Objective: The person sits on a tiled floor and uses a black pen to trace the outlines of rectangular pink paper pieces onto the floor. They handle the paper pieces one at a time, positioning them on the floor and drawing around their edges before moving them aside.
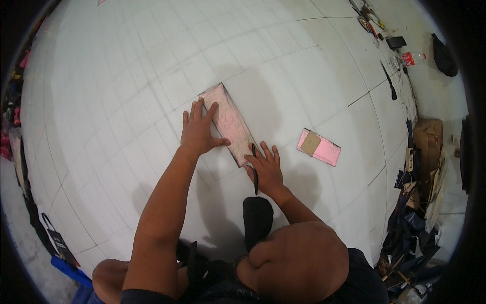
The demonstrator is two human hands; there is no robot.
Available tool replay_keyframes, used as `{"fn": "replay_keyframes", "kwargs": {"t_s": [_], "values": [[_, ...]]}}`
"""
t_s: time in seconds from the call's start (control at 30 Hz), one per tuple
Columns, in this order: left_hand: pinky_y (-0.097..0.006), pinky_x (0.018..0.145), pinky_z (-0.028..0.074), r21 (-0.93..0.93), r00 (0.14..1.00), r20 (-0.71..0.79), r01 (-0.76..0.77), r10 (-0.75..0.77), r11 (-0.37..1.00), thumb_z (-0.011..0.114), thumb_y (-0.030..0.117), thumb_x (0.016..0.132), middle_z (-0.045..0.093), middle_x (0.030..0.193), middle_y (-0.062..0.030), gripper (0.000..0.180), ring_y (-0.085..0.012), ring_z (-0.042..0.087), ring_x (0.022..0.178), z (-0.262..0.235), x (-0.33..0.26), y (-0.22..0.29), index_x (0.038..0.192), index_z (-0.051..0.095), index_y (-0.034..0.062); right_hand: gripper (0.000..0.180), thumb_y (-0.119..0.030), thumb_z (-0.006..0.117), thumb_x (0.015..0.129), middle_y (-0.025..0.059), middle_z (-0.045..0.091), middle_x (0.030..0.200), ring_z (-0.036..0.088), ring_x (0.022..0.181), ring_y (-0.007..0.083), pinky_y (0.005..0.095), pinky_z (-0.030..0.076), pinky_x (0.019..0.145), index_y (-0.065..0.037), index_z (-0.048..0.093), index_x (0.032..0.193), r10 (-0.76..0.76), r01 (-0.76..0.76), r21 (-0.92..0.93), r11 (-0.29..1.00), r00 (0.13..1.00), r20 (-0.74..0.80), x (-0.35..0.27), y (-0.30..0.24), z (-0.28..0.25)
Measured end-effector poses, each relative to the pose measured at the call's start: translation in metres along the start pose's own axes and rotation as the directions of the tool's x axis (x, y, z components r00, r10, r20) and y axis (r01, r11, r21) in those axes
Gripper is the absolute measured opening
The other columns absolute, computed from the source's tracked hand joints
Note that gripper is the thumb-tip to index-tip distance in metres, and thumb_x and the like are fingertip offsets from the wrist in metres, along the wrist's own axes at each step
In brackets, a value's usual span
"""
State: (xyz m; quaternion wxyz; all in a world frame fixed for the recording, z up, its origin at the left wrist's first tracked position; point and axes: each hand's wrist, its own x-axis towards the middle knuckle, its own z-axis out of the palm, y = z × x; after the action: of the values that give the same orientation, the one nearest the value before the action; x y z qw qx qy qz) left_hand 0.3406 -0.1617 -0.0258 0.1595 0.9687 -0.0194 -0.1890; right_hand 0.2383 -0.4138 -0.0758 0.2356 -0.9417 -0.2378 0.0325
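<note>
Bent knee (304, 258) and forearms fill the lower frame, above a white tiled floor (126, 101). Long pink rectangular panel with a dark traced edge (228, 121) lies flat on the floor. Left hand (198, 133) is spread open, palm pressing the panel's left side, holding nothing. Right hand (266, 167) rests at the panel's near end, grip loosely closed round a slim black pen (254, 172). Step judged: outlining. Next move calls for steady pressure, pen tight to the edge. Smaller pink piece with a tan patch (319, 147) lies apart, right.
</note>
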Motion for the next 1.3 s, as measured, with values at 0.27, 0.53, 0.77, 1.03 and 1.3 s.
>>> {"fn": "replay_keyframes", "kwargs": {"t_s": [0.27, 0.53, 0.77, 1.03, 1.3], "values": [[-0.060, 0.126, 0.019, -0.011, 1.000, -0.023, -0.004, 0.003, 1.000, 0.096, 0.060, 0.059, 0.020, 0.170, -0.0218, 0.128, -0.0403, 0.017, 0.158, 0.006, 0.002, -0.002, 0.163, 0.034, 0.0181, 0.035, -0.022, 0.069, 0.096, 0.0152, 0.057, 0.148, 0.040, 0.147, 0.0397, 0.0621, 0.017, 0.124, -0.014, 0.065, 0.129, -0.006, 0.006, 0.007, 1.000, 1.000, -0.009, -0.001, 0.000, -0.001], [-0.061, 0.126, 0.020, 0.063, 1.000, 0.020, 0.016, -0.017, 0.998, 0.094, 0.061, 0.062, 0.021, 0.169, -0.0224, 0.127, -0.0407, 0.018, 0.158, 0.000, 0.003, 0.004, 0.163, 0.031, 0.0175, 0.036, -0.010, 0.061, 0.097, 0.0218, 0.065, 0.129, 0.058, 0.125, 0.0410, 0.0493, 0.041, 0.109, -0.001, 0.061, 0.132, 0.204, -0.139, 0.458, 0.878, 0.974, -0.095, -0.004, 0.002, -0.035], [-0.060, 0.126, 0.021, 0.068, 1.000, 0.018, 0.009, -0.010, 0.998, 0.093, 0.062, 0.063, 0.019, 0.170, -0.0236, 0.127, -0.0408, 0.017, 0.159, 0.001, 0.002, 0.003, 0.164, 0.030, 0.0178, 0.018, -0.017, 0.068, 0.097, 0.0156, 0.076, 0.098, 0.071, 0.093, 0.0350, 0.0444, 0.051, 0.092, -0.001, 0.076, 0.100, 0.209, -0.177, 0.607, 0.775, 0.978, 0.018, 0.004, -0.020, -0.029], [-0.060, 0.126, 0.022, 0.112, 0.999, 0.041, 0.017, -0.022, 0.994, 0.092, 0.064, 0.064, 0.015, 0.171, -0.0224, 0.130, -0.0416, 0.018, 0.158, 0.002, 0.003, 0.002, 0.166, 0.024, 0.0202, 0.017, -0.016, 0.070, 0.096, 0.0149, 0.076, 0.099, 0.070, 0.093, 0.0332, 0.0429, 0.050, 0.087, -0.001, 0.074, 0.103, 0.193, -0.178, 0.486, 0.856, 0.981, 0.020, -0.003, -0.019, -0.020], [-0.061, 0.125, 0.022, 0.090, 1.000, 0.027, 0.009, -0.012, 0.996, 0.094, 0.061, 0.063, 0.018, 0.170, -0.0230, 0.129, -0.0423, 0.019, 0.158, 0.001, 0.003, 0.003, 0.165, 0.026, 0.0193, 0.015, -0.011, 0.070, 0.095, 0.0168, 0.076, 0.089, 0.072, 0.078, 0.0326, 0.0391, 0.054, 0.071, 0.003, 0.073, 0.096, 0.145, -0.117, 0.571, 0.813, 0.989, -0.004, 0.003, -0.016, -0.014]]}}
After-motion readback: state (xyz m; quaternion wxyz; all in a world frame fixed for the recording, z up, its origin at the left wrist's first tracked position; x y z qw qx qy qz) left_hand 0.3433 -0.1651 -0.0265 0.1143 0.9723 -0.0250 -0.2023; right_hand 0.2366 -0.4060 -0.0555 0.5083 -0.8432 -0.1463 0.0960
